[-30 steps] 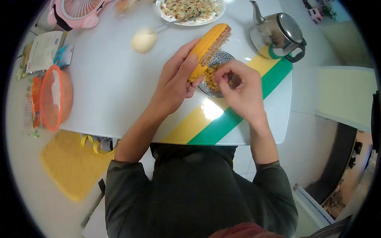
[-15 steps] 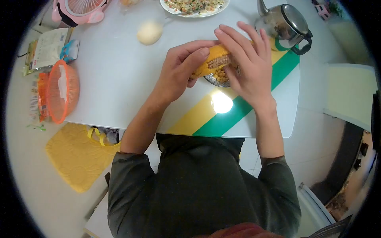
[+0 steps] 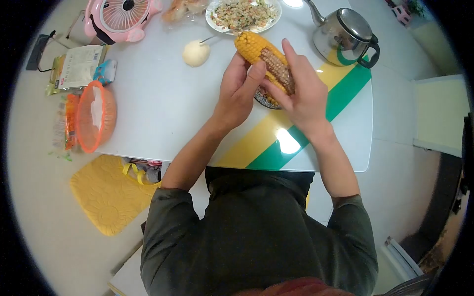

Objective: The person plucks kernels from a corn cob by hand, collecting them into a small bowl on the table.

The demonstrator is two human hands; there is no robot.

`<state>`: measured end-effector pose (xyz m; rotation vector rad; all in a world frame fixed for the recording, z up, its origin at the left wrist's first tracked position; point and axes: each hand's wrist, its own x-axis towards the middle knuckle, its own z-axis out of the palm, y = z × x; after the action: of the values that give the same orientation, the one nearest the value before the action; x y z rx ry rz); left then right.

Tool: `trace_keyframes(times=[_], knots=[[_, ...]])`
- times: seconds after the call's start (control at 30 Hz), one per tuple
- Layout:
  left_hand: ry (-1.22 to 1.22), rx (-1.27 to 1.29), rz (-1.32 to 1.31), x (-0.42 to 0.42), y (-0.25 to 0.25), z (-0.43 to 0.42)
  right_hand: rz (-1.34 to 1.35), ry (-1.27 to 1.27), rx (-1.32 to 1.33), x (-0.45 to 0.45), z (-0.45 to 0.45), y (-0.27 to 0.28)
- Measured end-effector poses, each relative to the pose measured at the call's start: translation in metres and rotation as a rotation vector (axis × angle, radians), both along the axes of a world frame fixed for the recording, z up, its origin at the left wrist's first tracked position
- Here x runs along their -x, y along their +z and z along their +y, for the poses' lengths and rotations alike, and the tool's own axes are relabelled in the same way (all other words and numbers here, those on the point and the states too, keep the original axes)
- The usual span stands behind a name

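Between both hands is a yellow corn cob [image 3: 253, 47], tilted with its tip toward the back left. A strip along its side is stripped of kernels and shows the pale, brownish cob. My left hand [image 3: 238, 91] grips it from the left, thumb pressed on the side. On the right, my right hand [image 3: 307, 93] is closed round the lower end, its thumb near the bare strip. Beneath the cob and partly hidden by the hands stands a patterned bowl [image 3: 266, 101]; some yellow kernels show in it.
Behind the cob are a plate of fried rice [image 3: 212, 18], a pale round bun [image 3: 196, 53] and a bag of bread [image 3: 182, 11]. A steel kettle [image 3: 340, 37] stands at right. Leftward are a pink fan [image 3: 123, 19], an orange basket [image 3: 111, 116] and food packets [image 3: 79, 66].
The cob has turned from lying crosswise to pointing away from me, showing more of its bare strip. My right hand has lowered and its fingers have closed in. The camera view has shifted slightly.
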<state>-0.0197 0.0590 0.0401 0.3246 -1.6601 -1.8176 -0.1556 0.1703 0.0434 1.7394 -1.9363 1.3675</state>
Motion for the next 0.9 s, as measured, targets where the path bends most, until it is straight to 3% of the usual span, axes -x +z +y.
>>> trace_keyframes(times=[0.07, 0.17, 0.47, 0.7, 0.9], knots=[[0.085, 0.072, -0.007, 0.003, 0.003, 0.003, -0.052, 0.011, 0.005, -0.010, 0.001, 0.001], [0.073, -0.106, -0.004, 0.004, 0.022, 0.010, -0.127, 0.037, 0.025, -0.023, 0.003, 0.006], [0.050, -0.134, -0.143, -0.003, 0.036, -0.013, -0.129, 0.174, 0.052, -0.020, 0.011, 0.012], [-0.191, -0.167, -0.262, -0.011, 0.029, -0.029, -0.463, 0.040, 0.059, -0.007, 0.006, 0.008], [-0.069, -0.106, -0.302, -0.008, 0.040, -0.015, -0.624, 0.078, -0.006, 0.003, 0.002, 0.024]])
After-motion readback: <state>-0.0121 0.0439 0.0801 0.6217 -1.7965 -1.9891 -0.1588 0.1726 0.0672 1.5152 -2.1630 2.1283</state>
